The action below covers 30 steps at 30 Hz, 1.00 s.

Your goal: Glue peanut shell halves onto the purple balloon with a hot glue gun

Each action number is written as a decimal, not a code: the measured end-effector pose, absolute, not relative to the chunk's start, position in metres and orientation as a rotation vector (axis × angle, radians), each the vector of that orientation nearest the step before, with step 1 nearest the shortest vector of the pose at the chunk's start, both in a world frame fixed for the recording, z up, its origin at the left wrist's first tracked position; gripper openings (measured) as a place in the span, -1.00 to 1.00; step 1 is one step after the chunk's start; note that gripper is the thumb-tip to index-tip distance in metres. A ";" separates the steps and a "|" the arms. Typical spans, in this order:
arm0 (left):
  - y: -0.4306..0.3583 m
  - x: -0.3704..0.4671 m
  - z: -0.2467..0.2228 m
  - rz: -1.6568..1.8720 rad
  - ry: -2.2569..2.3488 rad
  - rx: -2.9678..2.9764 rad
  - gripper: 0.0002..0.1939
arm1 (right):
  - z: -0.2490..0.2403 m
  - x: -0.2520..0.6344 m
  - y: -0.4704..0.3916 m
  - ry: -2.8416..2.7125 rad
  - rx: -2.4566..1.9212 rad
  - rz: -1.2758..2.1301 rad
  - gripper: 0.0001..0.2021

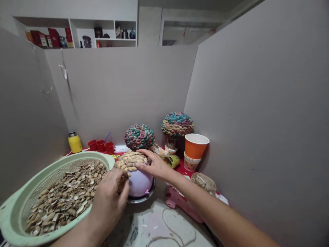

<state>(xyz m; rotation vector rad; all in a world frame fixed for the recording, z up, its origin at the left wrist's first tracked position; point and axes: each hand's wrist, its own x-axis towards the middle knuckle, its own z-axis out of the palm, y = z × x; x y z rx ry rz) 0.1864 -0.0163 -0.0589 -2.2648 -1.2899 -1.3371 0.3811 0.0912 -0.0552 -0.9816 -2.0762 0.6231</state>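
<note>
A lilac balloon (140, 183), its top covered with peanut shells (131, 160), sits in a metal bowl (140, 201). My right hand (155, 166) holds the balloon from the right, thumb on the front and fingers over the shelled top. At the balloon's left side is my left hand (110, 190), fingers curled and pinched against the lower edge of the shells. A peanut shell seems to be at its fingertips, mostly hidden by the hand. Left of it stands a green basket (108, 158) full of loose peanut shells (66, 195).
Two colourful shell-covered domes (139, 136) stand at the back. Red cups (100, 145) and a yellow jar (74, 142) are at back left. Orange paper cup (195, 146) is stacked at right. A pink glue gun (180, 200) and cord (177, 236) lie under and beside my right arm.
</note>
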 end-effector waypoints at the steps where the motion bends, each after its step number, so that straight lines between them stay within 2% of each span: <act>1: -0.016 0.187 -0.059 -1.324 -1.282 -2.262 -0.91 | -0.055 0.380 0.091 -2.076 -0.983 0.622 -0.40; 11: -0.010 0.191 -0.061 -1.239 -1.271 -2.282 -0.89 | -0.059 0.380 0.091 -2.074 -0.987 0.609 -0.40; 30: -0.009 0.192 -0.066 -1.293 -1.178 -2.224 -0.86 | -0.059 0.382 0.086 -2.047 -0.978 0.619 -0.41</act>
